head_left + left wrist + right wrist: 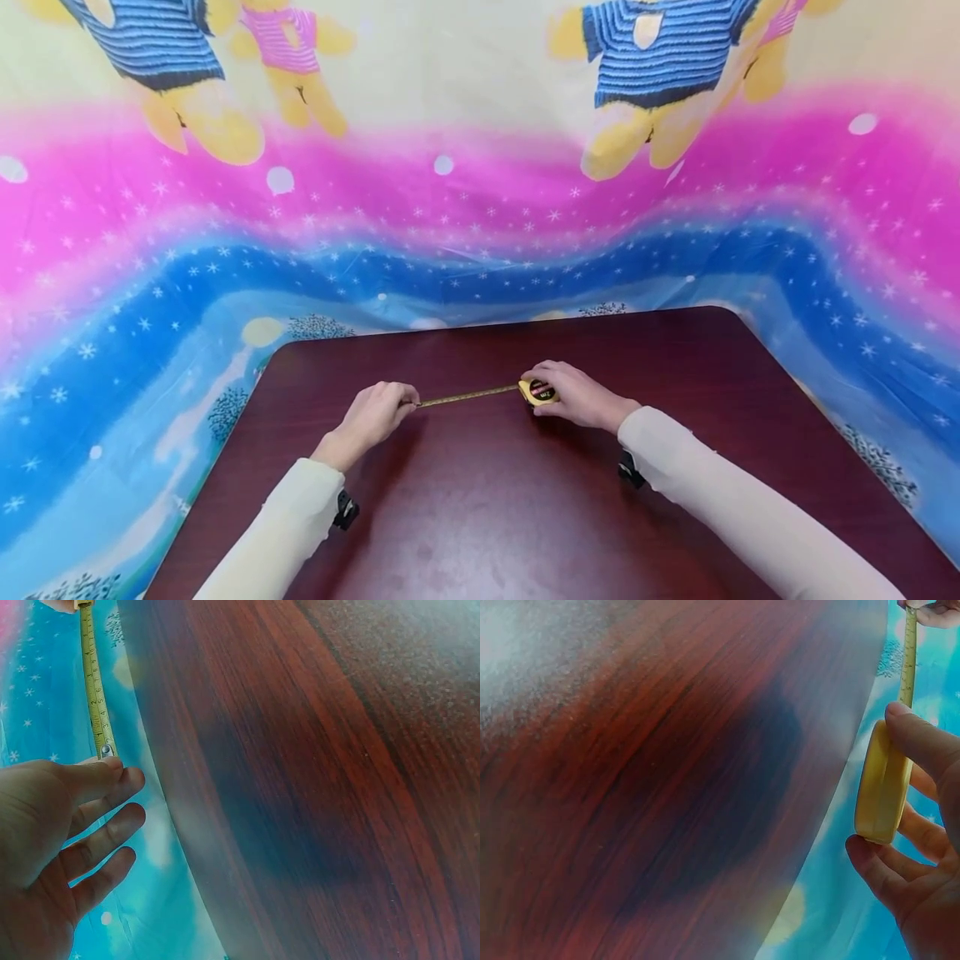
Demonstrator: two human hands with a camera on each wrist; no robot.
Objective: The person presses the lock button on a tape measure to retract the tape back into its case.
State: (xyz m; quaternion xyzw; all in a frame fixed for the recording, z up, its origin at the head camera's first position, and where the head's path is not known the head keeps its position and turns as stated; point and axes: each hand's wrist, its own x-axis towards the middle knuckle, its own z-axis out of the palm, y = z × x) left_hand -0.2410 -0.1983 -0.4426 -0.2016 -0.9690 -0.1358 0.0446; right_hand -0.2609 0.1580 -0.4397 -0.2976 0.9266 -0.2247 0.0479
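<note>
A yellow tape measure (538, 392) with a dark round label is gripped by my right hand (581, 396), thumb and fingers round its case (883, 787). Its yellow blade (468, 394) stretches leftward to my left hand (378, 410). In the left wrist view, my left thumb and index finger pinch the metal hook (107, 751) at the blade's end, while the other fingers stay spread. The blade runs nearly straight between both hands, held above the table. Printed numbers show along it in the left wrist view.
Beneath the hands lies a dark reddish-brown wooden table (465, 517) with rounded far corners. Behind and beside it hangs a patterned cloth (480, 208) in pink and blue, with bears and snowflakes. Small black devices (346, 510) sit at both wrists, by the pale sleeves.
</note>
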